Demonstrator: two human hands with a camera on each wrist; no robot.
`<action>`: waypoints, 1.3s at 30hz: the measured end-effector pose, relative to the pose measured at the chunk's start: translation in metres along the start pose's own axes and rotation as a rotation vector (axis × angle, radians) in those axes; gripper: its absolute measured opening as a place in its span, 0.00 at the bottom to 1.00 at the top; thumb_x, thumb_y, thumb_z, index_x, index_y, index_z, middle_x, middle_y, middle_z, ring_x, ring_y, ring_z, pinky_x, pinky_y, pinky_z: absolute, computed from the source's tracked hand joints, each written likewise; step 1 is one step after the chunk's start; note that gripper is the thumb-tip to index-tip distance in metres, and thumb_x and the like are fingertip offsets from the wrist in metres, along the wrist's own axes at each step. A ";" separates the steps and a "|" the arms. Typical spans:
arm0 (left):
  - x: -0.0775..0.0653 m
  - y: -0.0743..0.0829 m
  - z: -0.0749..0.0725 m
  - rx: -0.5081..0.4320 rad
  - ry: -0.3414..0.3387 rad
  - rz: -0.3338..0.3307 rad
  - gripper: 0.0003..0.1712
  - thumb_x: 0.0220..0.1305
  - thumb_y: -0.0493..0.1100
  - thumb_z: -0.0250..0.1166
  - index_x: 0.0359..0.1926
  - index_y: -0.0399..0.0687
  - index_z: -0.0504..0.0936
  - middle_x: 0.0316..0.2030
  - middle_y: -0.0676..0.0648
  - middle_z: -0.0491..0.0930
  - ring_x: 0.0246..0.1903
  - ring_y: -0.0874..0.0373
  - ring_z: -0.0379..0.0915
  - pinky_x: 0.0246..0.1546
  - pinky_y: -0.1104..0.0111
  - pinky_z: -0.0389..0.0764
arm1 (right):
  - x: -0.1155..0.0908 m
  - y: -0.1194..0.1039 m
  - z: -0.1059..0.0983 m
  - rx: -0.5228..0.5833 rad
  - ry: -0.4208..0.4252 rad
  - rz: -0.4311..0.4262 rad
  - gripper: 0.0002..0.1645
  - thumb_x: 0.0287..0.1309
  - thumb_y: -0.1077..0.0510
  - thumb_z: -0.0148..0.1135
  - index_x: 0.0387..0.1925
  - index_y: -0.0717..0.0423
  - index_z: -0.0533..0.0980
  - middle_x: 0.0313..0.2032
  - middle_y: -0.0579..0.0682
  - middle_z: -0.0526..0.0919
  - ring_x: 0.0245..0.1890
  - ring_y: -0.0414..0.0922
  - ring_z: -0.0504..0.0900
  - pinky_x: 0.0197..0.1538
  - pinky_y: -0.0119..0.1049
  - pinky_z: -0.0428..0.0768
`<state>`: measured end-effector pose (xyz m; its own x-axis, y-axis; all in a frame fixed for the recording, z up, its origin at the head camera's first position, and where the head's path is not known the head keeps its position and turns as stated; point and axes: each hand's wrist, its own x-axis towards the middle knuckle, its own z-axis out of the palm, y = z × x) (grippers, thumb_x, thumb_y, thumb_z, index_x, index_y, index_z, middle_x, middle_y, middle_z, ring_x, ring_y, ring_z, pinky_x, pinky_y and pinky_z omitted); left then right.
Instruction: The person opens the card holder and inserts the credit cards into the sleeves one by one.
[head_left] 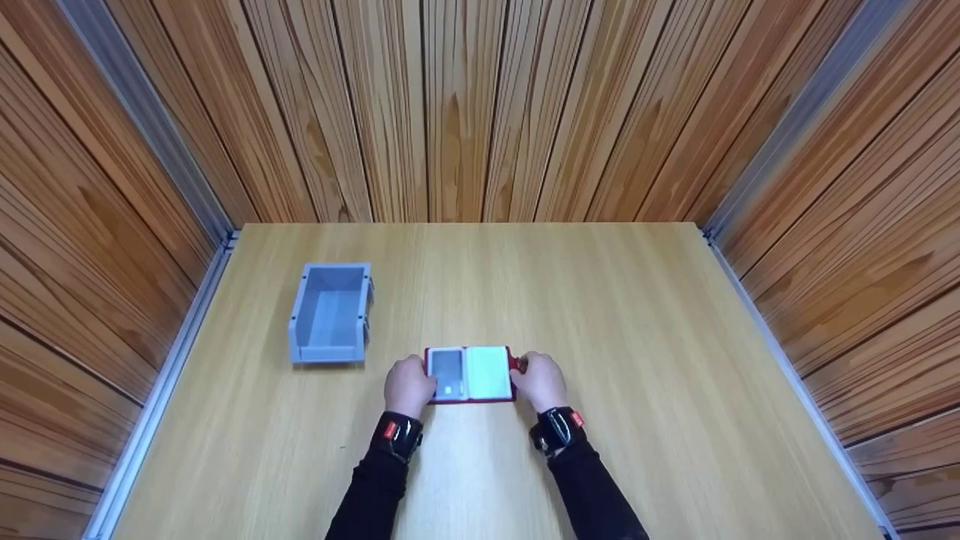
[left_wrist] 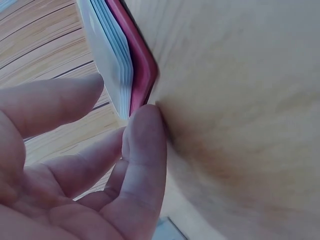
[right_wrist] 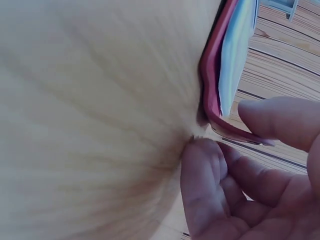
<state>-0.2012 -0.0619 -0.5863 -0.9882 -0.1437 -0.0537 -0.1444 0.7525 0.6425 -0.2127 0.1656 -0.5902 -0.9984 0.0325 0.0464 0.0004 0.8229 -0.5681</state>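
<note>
An open red card holder (head_left: 489, 373) lies on the table between both hands, its pale plastic sleeves facing up. My left hand (head_left: 409, 386) holds its left edge. In the left wrist view the thumb is at the stacked sleeves (left_wrist: 112, 60), and fingertips meet the corner of the red cover (left_wrist: 144, 67). At the right edge, my right hand (head_left: 541, 381) is at the closing strap (right_wrist: 235, 132). The right wrist view has the strap between thumb and curled fingers; how firmly they press it cannot be told.
A grey-blue plastic bin (head_left: 330, 315) stands at the left of the wooden table (head_left: 615, 300). Wood-plank walls (head_left: 465, 112) rise at the back and both sides, with metal rails along the side edges.
</note>
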 end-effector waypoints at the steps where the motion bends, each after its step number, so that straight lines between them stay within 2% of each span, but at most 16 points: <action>1: 0.000 0.000 0.000 -0.001 0.000 0.002 0.07 0.51 0.35 0.70 0.26 0.37 0.79 0.23 0.44 0.78 0.26 0.48 0.76 0.30 0.54 0.74 | 0.000 0.000 0.000 0.004 -0.007 0.001 0.10 0.53 0.62 0.69 0.33 0.67 0.81 0.29 0.56 0.82 0.32 0.54 0.81 0.39 0.48 0.78; 6: 0.000 0.000 0.001 0.008 0.019 0.012 0.05 0.49 0.34 0.68 0.24 0.39 0.78 0.23 0.44 0.80 0.26 0.46 0.77 0.29 0.53 0.74 | 0.001 0.000 0.001 0.010 -0.024 0.008 0.07 0.53 0.63 0.67 0.32 0.66 0.80 0.27 0.54 0.82 0.30 0.52 0.80 0.38 0.47 0.77; 9: 0.000 -0.001 0.001 0.009 0.028 0.007 0.04 0.48 0.33 0.67 0.24 0.39 0.79 0.23 0.43 0.80 0.26 0.45 0.77 0.29 0.53 0.74 | 0.001 0.000 0.002 0.009 -0.008 -0.022 0.06 0.52 0.63 0.66 0.29 0.64 0.80 0.25 0.53 0.81 0.28 0.51 0.79 0.35 0.47 0.77; 13: 0.001 -0.001 0.001 -0.002 0.021 -0.002 0.06 0.48 0.33 0.67 0.29 0.36 0.80 0.25 0.42 0.80 0.28 0.45 0.78 0.31 0.53 0.75 | 0.000 0.002 0.002 0.021 0.002 -0.042 0.05 0.52 0.63 0.66 0.27 0.63 0.79 0.24 0.52 0.80 0.26 0.50 0.78 0.34 0.47 0.76; 18: 0.002 -0.003 0.001 -0.020 -0.005 -0.022 0.09 0.50 0.35 0.69 0.33 0.34 0.81 0.26 0.43 0.81 0.30 0.46 0.78 0.34 0.54 0.76 | 0.001 0.004 0.002 0.041 -0.010 -0.018 0.06 0.53 0.63 0.67 0.29 0.64 0.80 0.25 0.52 0.81 0.27 0.50 0.78 0.35 0.46 0.77; 22: 0.002 -0.001 -0.001 -0.062 -0.002 -0.022 0.10 0.49 0.33 0.69 0.34 0.33 0.81 0.28 0.42 0.81 0.32 0.46 0.78 0.37 0.54 0.77 | 0.002 0.005 0.002 0.063 -0.024 -0.008 0.06 0.53 0.63 0.67 0.30 0.65 0.80 0.27 0.53 0.82 0.29 0.51 0.79 0.37 0.46 0.77; 28: 0.002 0.012 -0.006 -0.217 0.019 -0.027 0.16 0.53 0.30 0.68 0.45 0.31 0.80 0.37 0.40 0.82 0.41 0.46 0.78 0.45 0.55 0.78 | 0.002 0.007 0.001 0.104 -0.042 0.024 0.08 0.54 0.64 0.67 0.34 0.67 0.81 0.29 0.55 0.83 0.32 0.52 0.81 0.40 0.47 0.78; 32: 0.000 0.025 -0.005 -0.312 0.032 0.022 0.18 0.54 0.30 0.68 0.47 0.31 0.78 0.36 0.42 0.82 0.39 0.48 0.78 0.44 0.56 0.79 | 0.002 0.008 0.000 0.130 -0.057 0.040 0.09 0.55 0.64 0.67 0.36 0.68 0.81 0.31 0.56 0.84 0.34 0.52 0.82 0.42 0.47 0.79; 34: -0.002 0.031 -0.003 -0.342 0.054 0.081 0.17 0.52 0.29 0.68 0.45 0.31 0.79 0.33 0.42 0.82 0.36 0.49 0.79 0.41 0.57 0.79 | 0.002 0.009 0.000 0.134 -0.056 0.039 0.10 0.54 0.63 0.67 0.36 0.68 0.82 0.31 0.56 0.84 0.34 0.53 0.82 0.42 0.47 0.78; 39: -0.003 0.044 0.003 -0.349 0.068 0.168 0.16 0.50 0.29 0.68 0.43 0.33 0.80 0.29 0.44 0.82 0.31 0.50 0.79 0.37 0.58 0.79 | 0.002 0.010 0.000 0.147 -0.048 0.026 0.11 0.53 0.64 0.68 0.37 0.69 0.81 0.32 0.57 0.85 0.35 0.54 0.82 0.43 0.47 0.79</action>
<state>-0.2043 -0.0265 -0.5601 -0.9892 -0.0879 0.1177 0.0573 0.5075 0.8597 -0.2147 0.1741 -0.5955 -0.9997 0.0223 -0.0076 0.0215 0.7305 -0.6826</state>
